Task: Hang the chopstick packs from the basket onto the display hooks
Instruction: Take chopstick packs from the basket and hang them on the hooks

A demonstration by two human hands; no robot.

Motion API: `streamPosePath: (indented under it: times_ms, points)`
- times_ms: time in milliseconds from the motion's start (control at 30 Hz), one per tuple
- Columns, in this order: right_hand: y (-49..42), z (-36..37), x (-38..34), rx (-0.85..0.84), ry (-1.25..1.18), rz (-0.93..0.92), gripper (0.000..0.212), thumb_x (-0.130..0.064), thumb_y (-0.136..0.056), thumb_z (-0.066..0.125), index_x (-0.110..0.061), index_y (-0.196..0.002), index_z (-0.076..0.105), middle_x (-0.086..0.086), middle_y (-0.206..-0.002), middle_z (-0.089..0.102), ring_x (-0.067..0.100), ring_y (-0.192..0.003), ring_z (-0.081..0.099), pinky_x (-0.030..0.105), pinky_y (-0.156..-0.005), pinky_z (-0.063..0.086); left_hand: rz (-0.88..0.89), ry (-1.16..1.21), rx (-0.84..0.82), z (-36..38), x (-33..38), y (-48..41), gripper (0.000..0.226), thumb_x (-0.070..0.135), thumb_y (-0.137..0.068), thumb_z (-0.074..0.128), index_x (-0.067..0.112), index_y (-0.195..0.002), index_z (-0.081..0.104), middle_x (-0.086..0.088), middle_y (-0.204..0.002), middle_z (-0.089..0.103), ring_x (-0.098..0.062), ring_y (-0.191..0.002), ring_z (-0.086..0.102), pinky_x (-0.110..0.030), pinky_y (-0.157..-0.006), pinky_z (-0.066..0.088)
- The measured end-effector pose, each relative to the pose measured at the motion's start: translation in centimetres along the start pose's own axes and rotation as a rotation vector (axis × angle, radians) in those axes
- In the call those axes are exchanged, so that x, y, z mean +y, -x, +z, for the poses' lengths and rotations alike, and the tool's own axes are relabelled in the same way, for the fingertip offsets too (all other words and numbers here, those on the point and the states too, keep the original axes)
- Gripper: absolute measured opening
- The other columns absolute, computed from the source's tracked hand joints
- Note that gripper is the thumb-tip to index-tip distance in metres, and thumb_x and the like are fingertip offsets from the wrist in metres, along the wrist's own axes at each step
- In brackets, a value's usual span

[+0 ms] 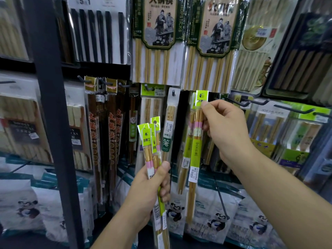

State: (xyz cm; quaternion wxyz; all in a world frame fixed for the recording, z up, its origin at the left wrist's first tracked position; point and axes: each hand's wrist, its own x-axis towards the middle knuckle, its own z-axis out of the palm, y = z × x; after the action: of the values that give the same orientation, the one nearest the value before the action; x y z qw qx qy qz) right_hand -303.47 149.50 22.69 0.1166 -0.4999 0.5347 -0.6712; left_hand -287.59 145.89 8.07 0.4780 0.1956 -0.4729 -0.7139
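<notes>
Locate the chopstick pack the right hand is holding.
Head view, centre-right: the chopstick pack, pinched by the right hand, hangs below the large bamboo packs, right of the white-sleeved pack.

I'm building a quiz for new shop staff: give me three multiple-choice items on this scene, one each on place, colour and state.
1. Where does the right hand hold its single pack? A in a basket; B under the big bamboo packs; C on the floor.
2. Header cards of the bunch in the left hand are: A red; B black; C lime green.
3. The left hand is: A gripping the bunch; B open, empty; C flat on a shelf.
1B, its header sits below them; 2C, the cards are green; 3A, fingers curl round the packs.
</notes>
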Motion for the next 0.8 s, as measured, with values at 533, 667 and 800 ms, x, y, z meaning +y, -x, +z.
streamPosePath:
  times_ms: [533, 667, 800]
  points:
    - [-0.6, 0.5, 0.3, 0.013, 0.015, 0.050, 0.036, -0.024, -0.100, 0.063, -0.019, -0.065, 0.066, -0.002, -0.059, 0.059, 0.006, -0.050, 0.052, 0.013, -0.045, 0.040, -0.081, 0.007, -0.005, 0.1, 0.0, 0.0, 0.005, 0.008, -0.103, 0.052, 0.010, -0.107, 0.051, -0.004, -0.068, 0.051, -0.015, -0.050, 0.042, -0.025, -0.042, 0.038]
    - [-0.6, 0.4, 0.7, 0.028, 0.031, 0.061, 0.033, -0.025, -0.100, 0.063, -0.013, -0.070, 0.067, 0.001, -0.061, 0.057, 0.008, -0.052, 0.051, 0.015, -0.048, 0.041, -0.059, -0.017, -0.005, -0.1, -0.2, 0.0, 0.004, 0.010, -0.103, 0.056, 0.010, -0.106, 0.054, -0.006, -0.073, 0.058, -0.017, -0.054, 0.050, -0.028, -0.046, 0.044]
    - [-0.6, 0.3, 1.7, 0.043, 0.116, 0.048, 0.030, -0.032, -0.099, 0.064, -0.010, -0.079, 0.069, 0.013, -0.070, 0.063, 0.012, -0.061, 0.054, 0.027, -0.062, 0.049, -0.009, -0.046, -0.001, -0.2, -0.2, 0.1, 0.013, 0.031, -0.096, 0.069, 0.018, -0.097, 0.065, -0.007, -0.079, 0.062, -0.019, -0.062, 0.058, -0.032, -0.053, 0.051]
